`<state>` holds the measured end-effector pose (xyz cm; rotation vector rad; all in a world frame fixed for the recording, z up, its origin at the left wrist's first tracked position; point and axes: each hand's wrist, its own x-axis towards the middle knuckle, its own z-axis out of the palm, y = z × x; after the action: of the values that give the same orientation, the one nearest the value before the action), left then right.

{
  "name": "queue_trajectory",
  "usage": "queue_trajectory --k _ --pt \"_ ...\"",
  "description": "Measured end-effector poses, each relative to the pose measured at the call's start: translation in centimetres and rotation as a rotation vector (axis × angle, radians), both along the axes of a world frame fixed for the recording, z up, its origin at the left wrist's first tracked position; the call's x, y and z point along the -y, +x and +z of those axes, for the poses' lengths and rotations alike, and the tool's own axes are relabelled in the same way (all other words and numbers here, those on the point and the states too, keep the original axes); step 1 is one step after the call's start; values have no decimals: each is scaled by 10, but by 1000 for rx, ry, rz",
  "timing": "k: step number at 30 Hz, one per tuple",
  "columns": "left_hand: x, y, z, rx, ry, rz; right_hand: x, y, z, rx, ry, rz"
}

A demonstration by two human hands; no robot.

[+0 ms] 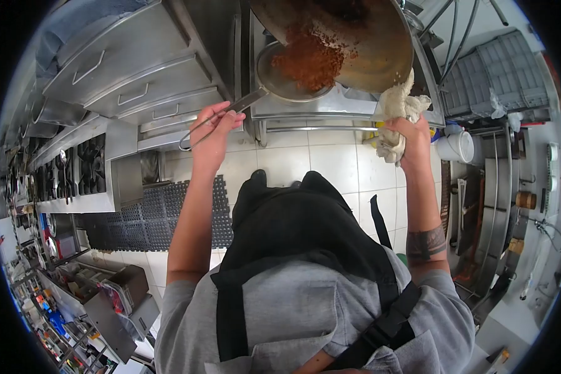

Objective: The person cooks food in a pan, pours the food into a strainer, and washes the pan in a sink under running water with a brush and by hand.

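Note:
My left hand (215, 134) is closed around the metal handle of a long-handled round strainer (302, 95). Whether its bowl is mesh or solid is hard to make out. Above and partly over it, a large wok (386, 47) is tilted toward the strainer. Reddish-brown crumbly food (311, 59) lies across the wok's lower edge and the strainer's bowl. My right hand (411, 134) grips a crumpled off-white cloth (402, 103) at the wok's near right rim. Any wok handle under the cloth is hidden.
A steel counter with a front rail (324, 128) runs ahead of me. Steel drawers (134, 93) stand at left, above a black rubber mat (162, 215). A white bucket (456, 148) and grey crates (495, 75) are at right, with shelving below them.

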<state>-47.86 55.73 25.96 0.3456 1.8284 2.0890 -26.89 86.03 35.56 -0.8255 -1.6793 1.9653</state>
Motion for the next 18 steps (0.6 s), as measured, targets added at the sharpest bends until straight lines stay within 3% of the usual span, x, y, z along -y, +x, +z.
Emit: queue_trajectory --k 18 --pt "-10 23 -24 -70 37 4 10 -3 3 -39 -12 -36"
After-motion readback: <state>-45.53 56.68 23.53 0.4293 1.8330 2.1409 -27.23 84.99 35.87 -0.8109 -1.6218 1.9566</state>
